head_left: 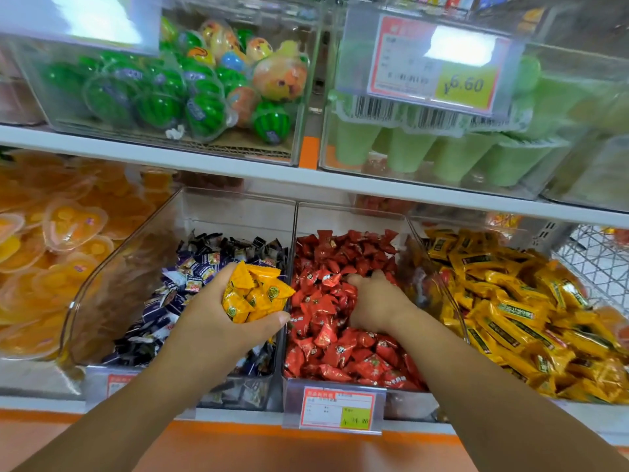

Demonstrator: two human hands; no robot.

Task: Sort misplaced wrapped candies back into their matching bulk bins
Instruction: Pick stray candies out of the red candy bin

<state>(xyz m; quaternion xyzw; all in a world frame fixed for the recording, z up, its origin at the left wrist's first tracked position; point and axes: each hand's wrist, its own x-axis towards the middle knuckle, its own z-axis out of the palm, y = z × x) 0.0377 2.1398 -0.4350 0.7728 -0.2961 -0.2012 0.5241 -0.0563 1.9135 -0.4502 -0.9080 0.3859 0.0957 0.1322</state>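
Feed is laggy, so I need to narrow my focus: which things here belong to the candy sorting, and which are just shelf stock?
Job: left hand, yellow candies it holds, right hand, red candy bin, purple candy bin, yellow bar bin.
Bystanders: watermelon jellies, green cups, orange jelly cups.

Two white shelf boards, seen from above and in front. The upper shelf [204, 161] carries a clear watermelon-sweet bin [301, 97] at left and a clear green-cup bin [332, 155] at right, with an orange divider tab [309, 152] between them; the right one bears a price label [435, 63] on its front. The lower shelf [41, 401], edged by an orange strip [238, 437], carries four lots side by side, each touching the next: orange jelly cups [51, 233] at far left, then a purple-candy bin [136, 267], a red-candy bin [295, 233] with a front price tag [337, 408], and a yellow-candy bin [420, 240].
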